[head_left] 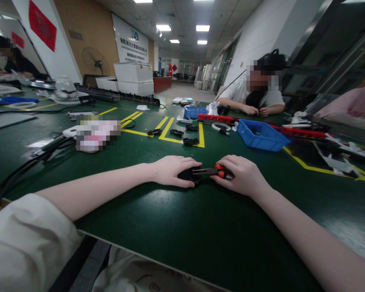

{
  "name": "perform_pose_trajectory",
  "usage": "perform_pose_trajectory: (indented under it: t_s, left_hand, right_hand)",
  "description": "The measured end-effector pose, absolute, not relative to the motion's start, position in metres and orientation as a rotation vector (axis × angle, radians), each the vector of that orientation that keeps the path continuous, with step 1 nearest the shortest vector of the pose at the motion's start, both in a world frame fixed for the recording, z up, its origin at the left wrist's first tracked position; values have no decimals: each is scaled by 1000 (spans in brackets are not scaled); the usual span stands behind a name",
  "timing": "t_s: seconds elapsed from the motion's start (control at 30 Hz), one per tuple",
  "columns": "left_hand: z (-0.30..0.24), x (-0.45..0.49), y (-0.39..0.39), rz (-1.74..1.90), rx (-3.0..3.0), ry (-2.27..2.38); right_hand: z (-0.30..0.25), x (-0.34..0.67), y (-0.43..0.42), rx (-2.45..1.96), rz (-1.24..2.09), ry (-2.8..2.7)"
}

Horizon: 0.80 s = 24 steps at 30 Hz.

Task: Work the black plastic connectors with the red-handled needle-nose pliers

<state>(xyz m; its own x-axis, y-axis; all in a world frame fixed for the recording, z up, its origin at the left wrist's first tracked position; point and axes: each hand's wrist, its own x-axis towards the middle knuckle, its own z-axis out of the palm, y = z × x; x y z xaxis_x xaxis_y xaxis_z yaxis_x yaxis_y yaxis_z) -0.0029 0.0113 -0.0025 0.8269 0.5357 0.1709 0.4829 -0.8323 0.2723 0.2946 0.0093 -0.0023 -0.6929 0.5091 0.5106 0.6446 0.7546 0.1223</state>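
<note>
Pliers: low over green tabletop, before the wearer; long axis running left to right, nose pointing left
Black part: at the nose tips, facing unclear
Left hand: pinching black part between thumb and fingers
Right hand: curled around pliers' handles

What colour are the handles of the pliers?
The handles are red and black where they show, best in the head view.
</note>
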Motion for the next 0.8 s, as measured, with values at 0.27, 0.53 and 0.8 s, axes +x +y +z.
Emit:
perform_pose_trajectory:
  t_s: [0.27, 0.53, 0.8]
  left_hand:
    - [-1, -3, 10, 329, 2821, 788]
    - [-1, -3, 10, 348, 2830, 776]
    - [0, -3, 10, 327, 2856, 771]
  right_hand:
    - [-4, 294, 10, -889, -451, -2471]
    - [-3, 291, 9, -894, -469, -2519]
    - [-2, 290, 9, -879, -527, -2522]
